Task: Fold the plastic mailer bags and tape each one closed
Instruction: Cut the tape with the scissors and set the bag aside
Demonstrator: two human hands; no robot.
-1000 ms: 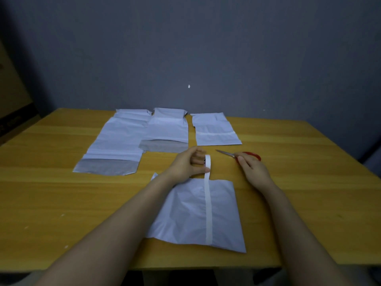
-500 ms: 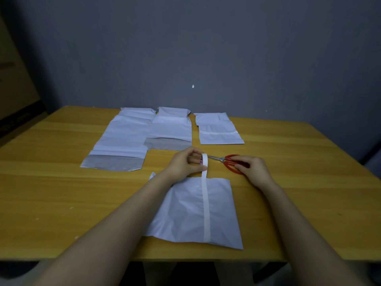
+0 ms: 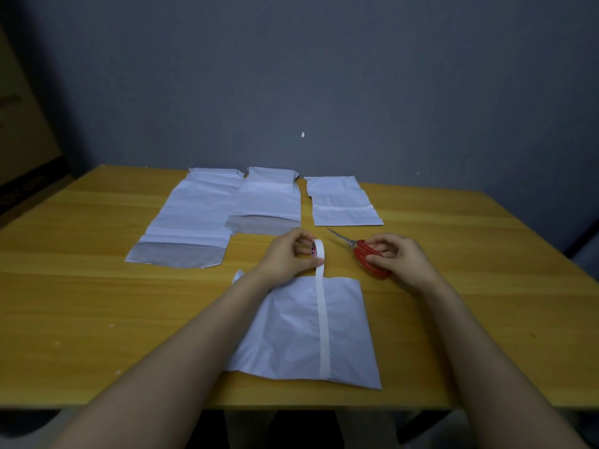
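Folded bag (image 3: 291, 328) sits flat at the near worktop (image 3: 97, 319) edge, tape (image 3: 324, 335) run up its middle. Left hand (image 3: 287, 259) grips the roll (image 3: 316, 250), keeping the strip taut I guess, right hand (image 3: 400, 259) is wrapped round the scissors (image 3: 364, 252), ready to snip; three more bags (image 3: 269, 202) behind

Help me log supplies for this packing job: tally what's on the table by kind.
Mailer bags: 4 (back left bag, back middle bag, back right bag, near bag with a tape strip on it)
Tape roll: 1, held by the left hand
Scissors: 1, gripped by the right hand
Total: 6
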